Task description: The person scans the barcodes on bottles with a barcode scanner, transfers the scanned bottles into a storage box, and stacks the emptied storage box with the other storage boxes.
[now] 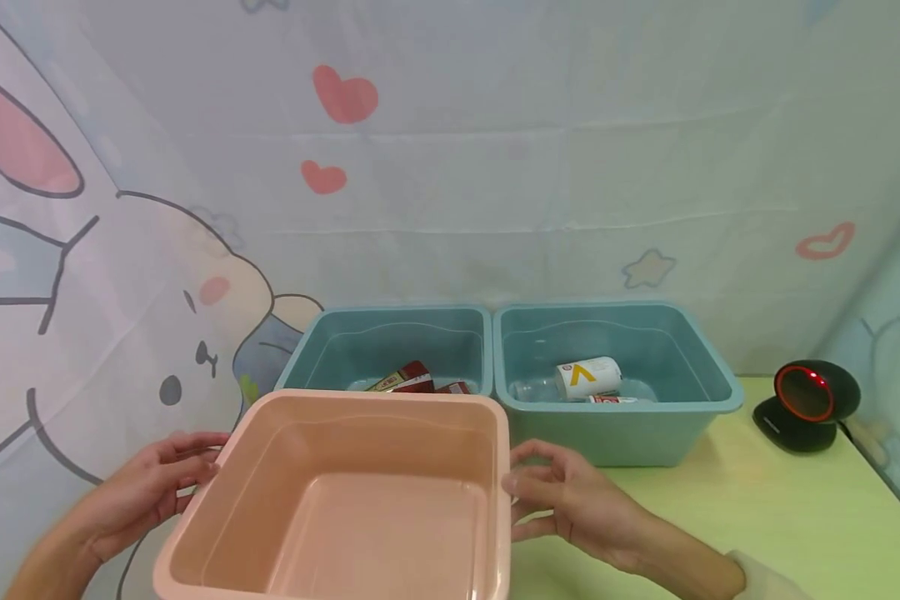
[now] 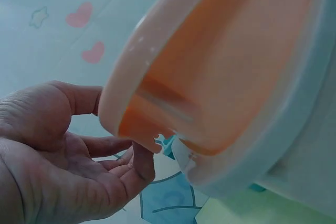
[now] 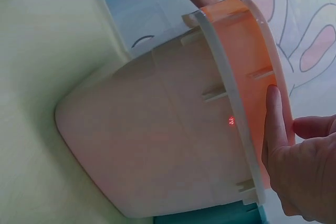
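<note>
Between both hands is a pink plastic basin (image 1: 390, 533) with nothing visible inside. Its near edge runs out of the head view. My left hand (image 1: 157, 479) grips the left rim. In the left wrist view some of that hand's fingers curl in under the basin's rim (image 2: 123, 72). On the right side, my right hand (image 1: 577, 500) pinches the rim between thumb and fingers. The right wrist view shows the basin's outer wall (image 3: 152, 135) tilted over the table; I cannot tell whether its bottom touches.
Two teal bins stand side by side behind the basin. The left bin (image 1: 397, 321) contains dark red packages (image 1: 416, 377). In the right bin (image 1: 615, 433) lie a white can (image 1: 588, 377) and other items. A black device (image 1: 806, 404) sits on the yellow-green table (image 1: 765, 517), before a printed cloth.
</note>
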Demonstrator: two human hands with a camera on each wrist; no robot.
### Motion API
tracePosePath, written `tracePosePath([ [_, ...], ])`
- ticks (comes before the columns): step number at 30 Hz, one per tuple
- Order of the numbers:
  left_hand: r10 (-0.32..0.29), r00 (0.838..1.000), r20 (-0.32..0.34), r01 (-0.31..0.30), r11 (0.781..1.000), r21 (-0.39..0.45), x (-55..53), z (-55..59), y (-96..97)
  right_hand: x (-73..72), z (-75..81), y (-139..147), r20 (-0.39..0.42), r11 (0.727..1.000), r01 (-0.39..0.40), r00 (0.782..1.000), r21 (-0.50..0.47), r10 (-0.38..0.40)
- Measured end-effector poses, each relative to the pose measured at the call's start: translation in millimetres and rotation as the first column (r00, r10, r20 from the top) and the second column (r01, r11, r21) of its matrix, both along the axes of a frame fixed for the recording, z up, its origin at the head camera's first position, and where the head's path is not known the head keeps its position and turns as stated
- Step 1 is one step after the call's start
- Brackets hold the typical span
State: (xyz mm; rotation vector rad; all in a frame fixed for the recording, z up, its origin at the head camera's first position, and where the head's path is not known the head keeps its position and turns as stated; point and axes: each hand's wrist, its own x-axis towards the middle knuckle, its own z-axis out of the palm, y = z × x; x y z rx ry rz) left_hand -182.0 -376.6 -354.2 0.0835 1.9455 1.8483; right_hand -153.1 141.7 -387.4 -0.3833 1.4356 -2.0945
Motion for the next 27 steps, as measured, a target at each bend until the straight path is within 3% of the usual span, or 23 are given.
tracePosePath([
  [3,0.031,0.999,-0.009,-0.032,0.996,-0.082,1.5,-3.0,3.5,0.0,-4.1,-0.6,0.014,1.000,0.017,1.000,0.021,-0.017],
  [7,0.010,1.000,-0.019,-0.012,0.993,-0.114,0.1,-6.4,7.3,0.5,-8.0,-0.9,0.028,0.998,0.038,0.999,0.046,-0.040],
  [13,0.025,1.000,-0.013,-0.027,0.983,-0.182,-1.0,-7.8,12.5,0.4,-11.4,-0.1,0.050,0.997,0.055,0.997,0.058,-0.058],
  [18,0.038,0.999,-0.038,-0.047,0.963,-0.266,0.7,-5.9,16.2,-2.6,-16.6,7.5,-0.003,0.995,0.043,0.999,0.089,-0.043],
  [21,0.041,0.996,-0.083,-0.069,0.927,-0.370,3.3,-2.0,21.8,-5.3,-19.0,18.9,-0.127,0.984,0.038,0.992,0.175,-0.016],
  [23,0.037,0.992,-0.119,-0.087,0.890,-0.448,5.1,1.8,26.9,-6.6,-18.8,28.5,-0.232,0.961,0.060,0.973,0.272,0.005],
  [25,0.030,0.986,-0.161,-0.114,0.832,-0.542,7.1,7.2,33.4,-8.5,-16.7,38.3,-0.331,0.922,0.097,0.943,0.374,0.035],
  [27,-0.006,0.971,-0.238,-0.154,0.745,-0.649,10.0,13.2,40.5,-10.7,-12.7,48.7,-0.442,0.863,0.158,0.893,0.479,0.081],
])
